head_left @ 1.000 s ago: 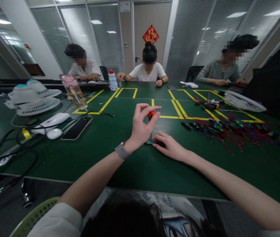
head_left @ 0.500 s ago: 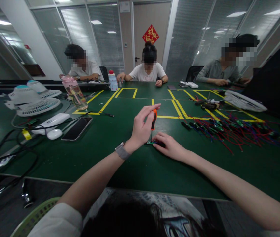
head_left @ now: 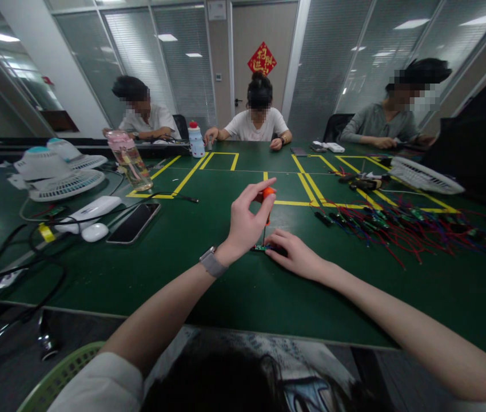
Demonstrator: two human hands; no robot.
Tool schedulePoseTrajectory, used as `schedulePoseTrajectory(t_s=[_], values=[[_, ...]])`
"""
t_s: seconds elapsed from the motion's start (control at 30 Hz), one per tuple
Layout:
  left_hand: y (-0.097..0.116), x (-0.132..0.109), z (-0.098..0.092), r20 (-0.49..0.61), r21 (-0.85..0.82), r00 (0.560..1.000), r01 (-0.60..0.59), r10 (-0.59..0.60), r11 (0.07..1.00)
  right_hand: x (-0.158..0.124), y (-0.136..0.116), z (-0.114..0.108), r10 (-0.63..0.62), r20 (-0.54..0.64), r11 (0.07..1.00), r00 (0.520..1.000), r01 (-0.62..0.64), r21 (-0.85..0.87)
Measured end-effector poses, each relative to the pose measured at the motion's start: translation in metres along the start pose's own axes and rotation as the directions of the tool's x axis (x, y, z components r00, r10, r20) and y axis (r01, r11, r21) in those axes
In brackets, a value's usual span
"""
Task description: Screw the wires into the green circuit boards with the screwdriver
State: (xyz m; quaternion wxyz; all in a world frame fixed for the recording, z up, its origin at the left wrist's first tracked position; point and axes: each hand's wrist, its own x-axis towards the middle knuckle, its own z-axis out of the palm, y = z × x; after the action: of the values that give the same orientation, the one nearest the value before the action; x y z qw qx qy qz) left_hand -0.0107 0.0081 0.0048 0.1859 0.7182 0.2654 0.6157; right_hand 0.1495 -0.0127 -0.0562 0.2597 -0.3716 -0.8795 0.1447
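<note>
My left hand (head_left: pixel 248 218), with a watch on its wrist, grips an orange and black screwdriver (head_left: pixel 269 193) between thumb and fingers. The screwdriver stands upright, its thin shaft reaching down to a small green circuit board (head_left: pixel 260 248) on the green table (head_left: pixel 234 303). My right hand (head_left: pixel 297 256) rests on the table just right of the board, its thumb and fingers pressed on the board's right end, where a dark part shows beneath them.
Wired circuit boards (head_left: pixel 380 220) lie in a heap at the right. To the left are a phone (head_left: pixel 134 223), a white mouse (head_left: pixel 94 232), cables, a pink-capped bottle (head_left: pixel 129 163) and white fans (head_left: pixel 60 180). Three people sit across the table.
The thumb and fingers of my left hand have shifted around the screwdriver's handle, with the thumb now in front of it. My right hand and the board have stayed in place.
</note>
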Motion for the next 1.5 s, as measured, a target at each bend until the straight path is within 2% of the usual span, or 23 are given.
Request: schedulePoseTrajectory(t_s=[0.13, 0.27, 0.33, 0.47, 0.53, 0.67, 0.73, 0.93, 1.13, 1.33, 1.5], values=[[0.0, 0.0002, -0.001, -0.065, 0.111, 0.997, -0.04, 0.047, 0.993, 0.0002, -0.0006, -0.0007, -0.007, -0.005, 1.0, 1.0, 0.007, -0.005], [0.0005, 0.0005, -0.0016, 0.031, -0.014, 0.999, -0.008, 0.008, 1.0, 0.0, -0.0003, -0.0005, -0.004, -0.005, 1.0, 1.0, 0.004, 0.001], [0.0007, 0.0006, -0.0012, 0.042, -0.049, 0.999, 0.006, -0.004, 0.999, -0.0004, 0.0002, -0.0001, -0.002, -0.004, 1.0, 1.0, 0.002, 0.001], [0.001, 0.0009, -0.0009, -0.024, 0.074, 0.999, -0.027, 0.029, 0.997, -0.0007, 0.0014, 0.0005, -0.007, -0.009, 1.0, 1.0, 0.007, 0.0], [0.001, 0.0009, -0.0012, -0.023, 0.083, 0.999, -0.027, 0.029, 0.996, -0.0006, 0.0014, 0.0003, -0.01, -0.01, 1.0, 1.0, 0.01, -0.004], [-0.0006, 0.0001, -0.0005, 0.057, -0.072, 0.998, 0.041, -0.037, 0.997, -0.0002, 0.0006, -0.0003, -0.006, 0.0, 1.0, 1.0, 0.006, -0.014], [-0.0016, -0.0002, 0.0002, 0.062, -0.122, 0.996, 0.079, -0.072, 0.989, -0.0001, 0.0005, -0.0001, -0.002, 0.001, 1.0, 1.0, 0.002, -0.014], [-0.002, 0.0001, -0.0008, -0.036, 0.105, 0.999, 0.008, -0.005, 0.994, -0.0003, 0.0014, 0.0008, -0.012, -0.012, 1.0, 1.0, 0.012, -0.001], [-0.004, 0.0006, 0.0007, 0.014, -0.06, 0.998, 0.069, -0.069, 0.996, -0.0004, 0.0012, 0.0003, -0.006, -0.006, 1.0, 1.0, 0.006, 0.002], [-0.0019, 0.0004, -0.0004, -0.075, 0.131, 0.997, 0.001, 0.009, 0.991, -0.0001, 0.0003, -0.0002, -0.003, -0.002, 1.0, 1.0, 0.003, -0.005], [-0.0019, 0.0006, -0.0011, -0.03, 0.006, 0.999, 0.041, -0.041, 0.999, -0.0009, -0.0002, -0.001, 0.005, 0.003, 1.0, 1.0, -0.005, -0.003]])
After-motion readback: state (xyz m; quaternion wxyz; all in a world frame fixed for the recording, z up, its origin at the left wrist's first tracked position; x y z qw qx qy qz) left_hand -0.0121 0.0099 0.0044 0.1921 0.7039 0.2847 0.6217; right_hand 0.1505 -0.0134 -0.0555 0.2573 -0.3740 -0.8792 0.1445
